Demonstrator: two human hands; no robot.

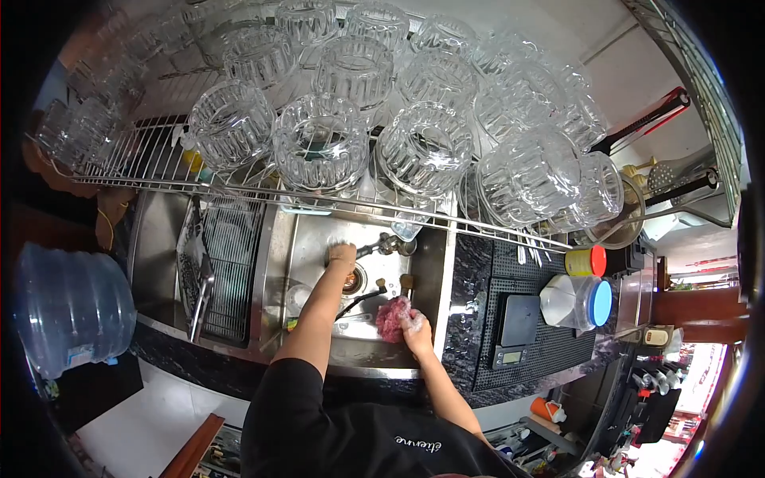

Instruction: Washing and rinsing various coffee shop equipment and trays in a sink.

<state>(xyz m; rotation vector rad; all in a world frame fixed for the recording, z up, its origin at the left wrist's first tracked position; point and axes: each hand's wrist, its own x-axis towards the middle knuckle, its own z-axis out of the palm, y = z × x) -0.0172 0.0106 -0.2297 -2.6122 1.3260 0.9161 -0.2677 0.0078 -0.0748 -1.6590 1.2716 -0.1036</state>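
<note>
My right hand (416, 334) grips a soapy pink mesh scrubber (392, 319) at the right side of the steel sink basin (323, 230). Near the faucet (388, 245), my left hand (342, 256) reaches into the basin; a dark round thing lies against its fingers, and I cannot tell whether it is held. Below that hand shows the drain (352, 279). A dark thin-handled utensil (366, 297) lies near the drain, with a clear cup (297, 299) left of it, partly behind my forearm.
Upturned ribbed glasses (323, 143) crowd a wire rack (358, 206) above the sink. Left are a slatted metal rack (230, 269) and a large blue water bottle (75, 310). Right, on a black mat (559, 352), stand a digital scale (518, 321) and a blue-lidded jar (568, 302).
</note>
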